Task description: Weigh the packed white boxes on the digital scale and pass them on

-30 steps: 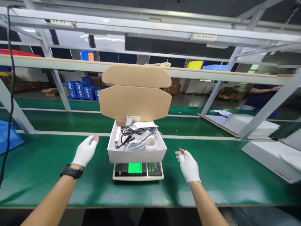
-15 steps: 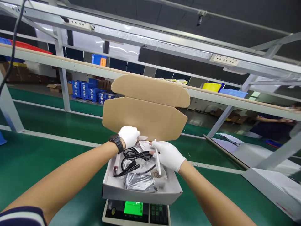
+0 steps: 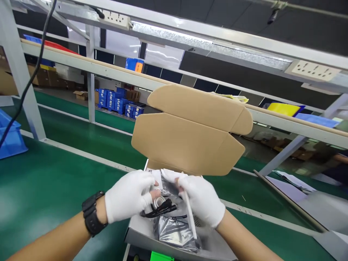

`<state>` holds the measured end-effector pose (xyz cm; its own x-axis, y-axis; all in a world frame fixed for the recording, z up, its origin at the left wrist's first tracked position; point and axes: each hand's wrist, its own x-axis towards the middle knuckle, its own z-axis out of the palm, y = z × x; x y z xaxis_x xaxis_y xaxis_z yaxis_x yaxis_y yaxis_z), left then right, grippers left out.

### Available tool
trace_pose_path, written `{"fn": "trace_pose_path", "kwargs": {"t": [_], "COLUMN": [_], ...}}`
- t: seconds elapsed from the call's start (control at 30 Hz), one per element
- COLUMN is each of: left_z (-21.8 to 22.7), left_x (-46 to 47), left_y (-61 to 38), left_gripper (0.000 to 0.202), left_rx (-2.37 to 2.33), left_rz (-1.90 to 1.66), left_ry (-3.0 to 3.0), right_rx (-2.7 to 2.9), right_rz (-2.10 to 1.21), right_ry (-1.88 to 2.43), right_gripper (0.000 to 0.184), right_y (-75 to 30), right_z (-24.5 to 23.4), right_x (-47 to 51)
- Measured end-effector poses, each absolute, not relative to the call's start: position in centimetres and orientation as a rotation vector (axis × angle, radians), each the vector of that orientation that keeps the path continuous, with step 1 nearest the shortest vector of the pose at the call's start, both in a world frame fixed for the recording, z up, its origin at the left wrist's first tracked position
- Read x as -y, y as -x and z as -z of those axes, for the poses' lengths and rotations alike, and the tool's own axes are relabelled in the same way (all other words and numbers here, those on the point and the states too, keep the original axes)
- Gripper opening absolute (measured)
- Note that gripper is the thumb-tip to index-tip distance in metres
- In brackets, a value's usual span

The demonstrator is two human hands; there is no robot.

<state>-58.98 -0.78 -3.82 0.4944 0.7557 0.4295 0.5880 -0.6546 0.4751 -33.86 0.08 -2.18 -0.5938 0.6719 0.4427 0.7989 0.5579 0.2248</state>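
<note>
An open cardboard box [image 3: 152, 241] holds several packed items. My left hand [image 3: 130, 195], in a white glove with bare fingertips, is over the box's left side, thumb and fingers apart beside a black cable [image 3: 160, 209] and a white ring-shaped part [image 3: 158, 202]. My right hand [image 3: 203, 201], gloved likewise, is closed around a slim white bar-like piece [image 3: 191, 217], tilted over the contents. White paper [image 3: 157, 177] shows between the hands. A shiny silver bag [image 3: 175, 230] lies at the front of the box. My right palm hides part of the contents.
The box's brown lid [image 3: 187, 141] stands raised behind it. Beneath the box is a scale with a green display [image 3: 161, 256]. A blue bin [image 3: 11, 136] sits at far left on the green table [image 3: 65, 177]. Metal frame posts [image 3: 91, 92] and a hanging black cable [image 3: 34, 76] border the space.
My left hand has moved from the box's back edge toward its left front, its fingers now apart. My right hand still grips the white piece. The view has shifted left and closer.
</note>
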Motion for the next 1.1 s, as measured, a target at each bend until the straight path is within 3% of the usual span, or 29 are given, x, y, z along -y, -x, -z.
{"fn": "trace_pose_path", "kwargs": {"t": [0.07, 0.27, 0.37, 0.63, 0.8, 1.1], "left_z": [4.2, 7.2, 8.2, 8.3, 9.4, 10.0], "left_x": [0.0, -4.7, -7.2, -11.3, -12.6, -13.0], "left_y": [60.4, 62.1, 60.5, 58.1, 58.0, 57.8], "left_gripper": [0.027, 0.039, 0.052, 0.064, 0.061, 0.057], "left_rx": [-1.217, -1.355, -1.222, -0.985, -1.169, -1.124], "left_rz": [-1.060, -1.303, -1.334, -1.369, -1.368, -1.432], "left_ry": [-2.260, -1.581, -1.257, -1.020, -1.051, -1.056], "right_rx": [2.652, 2.355, 2.508, 2.595, 2.374, 2.363], "right_rz": [0.455, 0.159, 0.122, 0.213, 0.351, 0.588], "right_ry": [1.177, 1.134, 1.049, 1.088, 1.119, 1.118], "right_gripper": [0.007, 0.035, 0.033, 0.011, 0.014, 0.025], "right_y": [34.6, 36.5, 39.5, 44.5, 43.8, 44.5], "right_z": [1.8, -1.0, -1.8, 2.4, 5.3, 5.8], "right_x": [0.1, -2.8, -5.4, -9.2, -9.8, -10.3]}}
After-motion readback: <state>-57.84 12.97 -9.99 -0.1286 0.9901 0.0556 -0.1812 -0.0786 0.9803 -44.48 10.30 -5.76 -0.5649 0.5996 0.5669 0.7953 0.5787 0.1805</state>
